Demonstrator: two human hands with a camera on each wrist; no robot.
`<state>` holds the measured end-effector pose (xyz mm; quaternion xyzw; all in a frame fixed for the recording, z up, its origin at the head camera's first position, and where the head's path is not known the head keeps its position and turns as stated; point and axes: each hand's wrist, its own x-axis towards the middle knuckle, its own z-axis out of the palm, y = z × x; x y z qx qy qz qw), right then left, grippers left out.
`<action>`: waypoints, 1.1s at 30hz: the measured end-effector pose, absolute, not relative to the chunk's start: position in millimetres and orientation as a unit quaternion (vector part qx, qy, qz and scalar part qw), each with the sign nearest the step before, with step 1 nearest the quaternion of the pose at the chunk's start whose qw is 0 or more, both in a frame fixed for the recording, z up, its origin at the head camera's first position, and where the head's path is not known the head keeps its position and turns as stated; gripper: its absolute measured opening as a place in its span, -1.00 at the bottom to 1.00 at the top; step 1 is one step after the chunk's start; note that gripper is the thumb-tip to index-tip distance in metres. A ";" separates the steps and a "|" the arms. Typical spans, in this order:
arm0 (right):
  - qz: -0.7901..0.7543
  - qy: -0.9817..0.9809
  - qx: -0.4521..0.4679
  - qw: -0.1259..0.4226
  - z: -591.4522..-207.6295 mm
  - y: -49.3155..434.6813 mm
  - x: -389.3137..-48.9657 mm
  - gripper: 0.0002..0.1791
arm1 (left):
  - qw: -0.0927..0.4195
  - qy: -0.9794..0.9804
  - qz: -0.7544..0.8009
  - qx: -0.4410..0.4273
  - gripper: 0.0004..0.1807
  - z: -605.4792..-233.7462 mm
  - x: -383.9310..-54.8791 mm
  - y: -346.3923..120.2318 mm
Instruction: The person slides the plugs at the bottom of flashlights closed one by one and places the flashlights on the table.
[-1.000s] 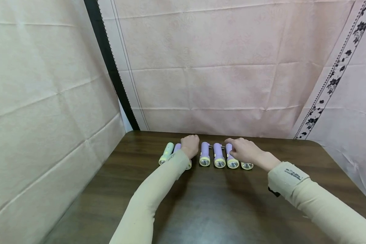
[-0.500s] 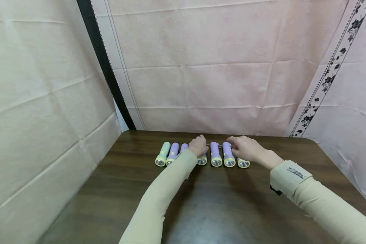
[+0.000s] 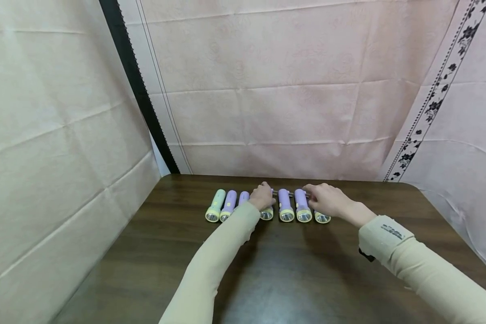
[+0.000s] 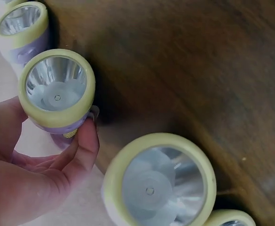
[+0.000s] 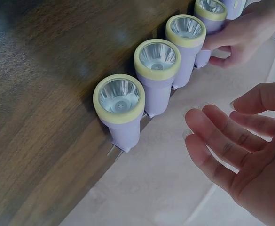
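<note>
A row of flashlights lies along the table's far side, with yellow lens rims facing the near side. The leftmost flashlight is mint green [image 3: 216, 205]; the others are purple. My left hand [image 3: 262, 196] pinches a purple flashlight [image 4: 57, 89] in the middle of the row, thumb on one side and fingers on the other. My right hand [image 3: 328, 199] hovers at the row's right end, partly hiding the last flashlight [image 3: 322, 218]. In the right wrist view, its fingers are loosely bent and apart from the nearest flashlight [image 5: 119, 110], holding nothing.
Thin metal rods [image 5: 113, 151] show beneath the flashlights' tail ends. The dark wooden table [image 3: 267, 270] has its far edge just behind the row. Pale cloth [image 3: 267, 112] hangs behind and on both sides.
My left hand has moved right along the row, from the third flashlight from the left to the fourth. My right hand has shifted slightly right relative to the row. The head view has turned a little.
</note>
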<state>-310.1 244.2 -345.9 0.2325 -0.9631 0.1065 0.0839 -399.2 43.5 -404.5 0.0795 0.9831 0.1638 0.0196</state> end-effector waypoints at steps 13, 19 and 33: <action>0.112 -0.963 0.225 0.096 -338.2 243.9 -312.5 -0.45 | 0.010 0.963 0.250 0.096 -0.47 -370.3 -393.0 35.6; 0.119 -0.958 0.235 0.114 -331.6 241.7 -311.2 -0.42 | -0.008 0.958 0.261 0.118 -0.54 -355.2 -388.8 34.4; 0.123 -0.952 0.250 0.126 -330.5 235.0 -310.5 -0.33 | -0.034 0.936 0.275 0.218 -0.41 -348.4 -385.2 30.9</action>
